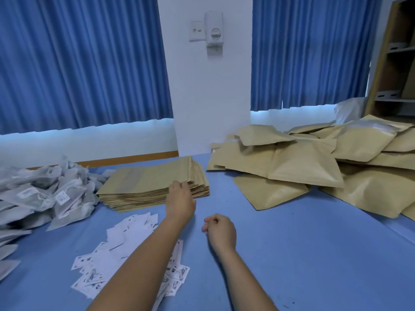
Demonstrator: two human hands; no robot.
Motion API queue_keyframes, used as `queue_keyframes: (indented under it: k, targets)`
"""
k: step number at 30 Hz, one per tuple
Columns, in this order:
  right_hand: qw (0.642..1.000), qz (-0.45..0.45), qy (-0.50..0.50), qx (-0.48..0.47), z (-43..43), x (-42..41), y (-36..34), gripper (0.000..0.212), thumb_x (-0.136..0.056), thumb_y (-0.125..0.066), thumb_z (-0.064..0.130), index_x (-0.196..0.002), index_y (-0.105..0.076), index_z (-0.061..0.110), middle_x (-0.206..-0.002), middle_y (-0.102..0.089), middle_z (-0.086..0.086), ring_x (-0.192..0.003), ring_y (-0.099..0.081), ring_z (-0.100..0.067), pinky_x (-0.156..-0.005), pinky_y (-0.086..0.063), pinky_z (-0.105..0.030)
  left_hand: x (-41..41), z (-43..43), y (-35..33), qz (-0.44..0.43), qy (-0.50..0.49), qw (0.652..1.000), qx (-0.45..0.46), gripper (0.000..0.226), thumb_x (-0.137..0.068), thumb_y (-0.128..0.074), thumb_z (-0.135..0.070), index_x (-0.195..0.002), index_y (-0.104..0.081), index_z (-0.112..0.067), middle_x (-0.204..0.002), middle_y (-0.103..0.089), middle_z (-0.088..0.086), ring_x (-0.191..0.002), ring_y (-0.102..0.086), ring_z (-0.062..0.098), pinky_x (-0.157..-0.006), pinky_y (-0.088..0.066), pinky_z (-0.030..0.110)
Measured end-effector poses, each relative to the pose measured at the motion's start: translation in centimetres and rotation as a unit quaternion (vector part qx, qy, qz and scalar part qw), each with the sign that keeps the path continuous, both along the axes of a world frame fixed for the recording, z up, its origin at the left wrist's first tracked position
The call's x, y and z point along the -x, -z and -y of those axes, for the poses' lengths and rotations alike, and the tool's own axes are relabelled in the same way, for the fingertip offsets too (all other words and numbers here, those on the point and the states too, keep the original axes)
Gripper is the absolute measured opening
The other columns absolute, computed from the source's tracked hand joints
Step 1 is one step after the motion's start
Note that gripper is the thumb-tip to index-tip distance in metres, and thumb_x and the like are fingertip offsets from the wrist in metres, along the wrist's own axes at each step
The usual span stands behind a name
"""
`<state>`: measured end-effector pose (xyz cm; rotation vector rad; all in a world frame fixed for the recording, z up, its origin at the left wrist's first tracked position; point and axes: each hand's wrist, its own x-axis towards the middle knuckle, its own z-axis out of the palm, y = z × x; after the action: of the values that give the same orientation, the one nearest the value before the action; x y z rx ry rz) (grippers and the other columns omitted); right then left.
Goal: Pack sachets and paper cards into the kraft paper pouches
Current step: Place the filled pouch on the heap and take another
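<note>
A neat stack of flat kraft paper pouches [148, 182] lies at the middle of the blue table [303, 254]. My left hand [180, 199] reaches to the stack's near right corner, fingertips touching the top pouches' edge; no pouch is lifted. My right hand [221, 231] hovers over bare table to the right, fingers loosely curled with nothing in them. White paper cards [125, 239] lie scattered under my left forearm. Grey-white sachets [42, 194] are heaped at the left.
A loose pile of filled, puffed kraft pouches [314, 167] covers the table's right back. Behind stand a white pillar [208, 86], blue curtains [78, 63] and a wooden shelf [395, 63] at the far right.
</note>
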<state>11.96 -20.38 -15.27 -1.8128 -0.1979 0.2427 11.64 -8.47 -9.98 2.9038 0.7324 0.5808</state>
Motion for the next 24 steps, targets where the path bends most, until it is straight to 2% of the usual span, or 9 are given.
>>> queue_keyframes:
  k: [1,3,7,9,11,13,16,21,24]
  targets:
    - [0.997,0.045,0.006,0.067,-0.3,0.3,0.4,0.028,-0.090,-0.040,0.012,-0.091,-0.068,0.014,-0.083,-0.071,0.002,-0.081,-0.063,-0.018,-0.071,-0.048,-0.028,0.1,-1.0,0.1,-0.009,-0.008,1.000,-0.022,0.035,-0.091,-0.050,-0.016,-0.123,-0.042,-0.005,-0.126,-0.042,0.012,-0.116,-0.041,0.026,-0.091,-0.040,0.030]
    - [0.989,0.089,0.017,0.118,-0.8,0.4,0.7,0.028,-0.091,-0.040,0.016,-0.092,-0.068,0.018,-0.090,-0.071,0.005,-0.088,-0.063,-0.016,-0.074,-0.049,-0.028,-0.3,-2.9,0.2,-0.030,-0.003,0.998,-0.056,0.040,-0.092,-0.048,-0.015,-0.129,-0.037,-0.007,-0.133,-0.040,0.010,-0.122,-0.039,0.024,-0.093,-0.040,0.031]
    - [0.983,0.105,0.028,0.146,-1.1,-0.2,0.7,0.027,-0.092,-0.042,0.016,-0.096,-0.069,0.018,-0.094,-0.071,0.003,-0.090,-0.063,-0.017,-0.075,-0.050,-0.028,-1.6,-4.9,0.5,-0.091,0.020,0.994,-0.066,0.057,-0.094,-0.045,-0.011,-0.145,-0.019,-0.005,-0.152,-0.024,0.008,-0.142,-0.018,0.023,-0.111,-0.027,0.040]
    - [0.983,0.110,0.031,0.145,-1.1,-0.3,0.9,0.027,-0.092,-0.042,0.016,-0.095,-0.069,0.017,-0.093,-0.071,0.003,-0.089,-0.063,-0.017,-0.075,-0.050,-0.028,-2.2,-5.4,0.8,-0.121,0.026,0.991,-0.044,0.063,-0.095,-0.043,-0.009,-0.149,-0.011,-0.004,-0.155,-0.019,0.009,-0.146,-0.010,0.023,-0.115,-0.020,0.045]
    - [0.982,0.117,0.038,0.142,-1.1,-0.4,1.1,0.027,-0.092,-0.042,0.015,-0.095,-0.069,0.017,-0.092,-0.071,0.004,-0.088,-0.063,-0.016,-0.074,-0.051,-0.029,-2.9,-5.8,1.2,-0.127,0.026,0.991,-0.040,0.066,-0.094,-0.042,-0.006,-0.150,-0.007,-0.003,-0.155,-0.023,0.010,-0.146,-0.012,0.023,-0.115,-0.017,0.046]
    - [0.982,0.119,0.043,0.143,-1.1,-0.5,1.2,0.027,-0.092,-0.042,0.015,-0.094,-0.069,0.017,-0.090,-0.071,0.005,-0.086,-0.063,-0.015,-0.072,-0.051,-0.028,-3.2,-6.1,1.6,-0.108,0.019,0.991,-0.075,0.067,-0.092,-0.045,-0.007,-0.149,-0.010,-0.004,-0.143,-0.040,0.011,-0.137,-0.031,0.025,-0.110,-0.026,0.040]
    - [0.982,0.117,0.044,0.140,-1.2,-0.5,1.1,0.026,-0.092,-0.043,0.014,-0.091,-0.068,0.018,-0.087,-0.071,0.005,-0.083,-0.063,-0.014,-0.069,-0.049,-0.026,-3.2,-6.7,2.0,-0.076,0.007,0.993,-0.092,0.062,-0.091,-0.048,-0.004,-0.146,-0.021,-0.005,-0.124,-0.054,0.009,-0.110,-0.055,0.028,-0.087,-0.041,0.032]
    - [0.985,0.108,0.039,0.129,-1.0,-0.4,1.0,0.026,-0.091,-0.043,0.012,-0.087,-0.068,0.017,-0.081,-0.070,0.005,-0.078,-0.062,-0.012,-0.064,-0.046,-0.024,-1.5,-7.7,2.6,-0.085,0.009,0.989,-0.117,0.033,-0.084,-0.049,0.009,-0.113,-0.053,-0.005,-0.115,-0.052,0.011,-0.094,-0.058,0.032,-0.067,-0.039,0.033]
    - [0.985,0.113,0.036,0.129,-1.1,-0.2,1.0,0.024,-0.091,-0.045,0.013,-0.085,-0.068,0.016,-0.078,-0.070,0.006,-0.076,-0.062,-0.011,-0.061,-0.043,-0.022,-0.1,-8.2,2.6,-0.077,0.033,0.990,-0.110,0.030,-0.088,-0.055,-0.012,-0.116,-0.048,-0.009,-0.117,-0.048,0.009,-0.089,-0.059,0.033,-0.063,-0.035,0.035]
